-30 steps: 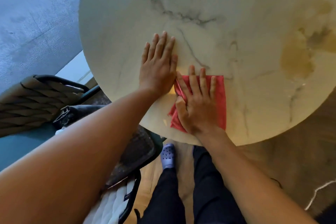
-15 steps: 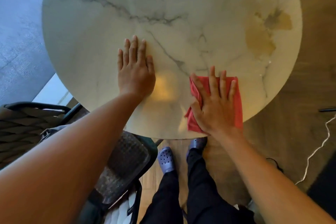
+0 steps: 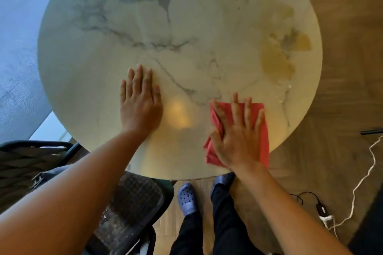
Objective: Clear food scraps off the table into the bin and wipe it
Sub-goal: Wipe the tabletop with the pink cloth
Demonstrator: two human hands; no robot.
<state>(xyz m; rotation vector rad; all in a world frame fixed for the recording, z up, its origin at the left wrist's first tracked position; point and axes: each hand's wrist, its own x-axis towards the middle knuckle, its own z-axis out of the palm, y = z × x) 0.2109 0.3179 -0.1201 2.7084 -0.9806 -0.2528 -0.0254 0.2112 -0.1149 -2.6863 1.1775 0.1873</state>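
Red cloth (image 3: pixel 262 130), one, under flat right hand (image 3: pixel 238 136); left hand (image 3: pixel 141 105) flat on table (image 3: pixel 103 47).

Single head cam, wide-angle, looking almost straight down from above the round marble counter (image 3: pixel 145 27). Near: counter fills most of frame, far rim cropped at 12 o'clock. Wearer stands at 6 o'clock, shoes (image 3: pixel 187 198) and both forearms entering from the bottom. Floor (image 3: pixel 342 68) visible at 3 and 9 o'clock.
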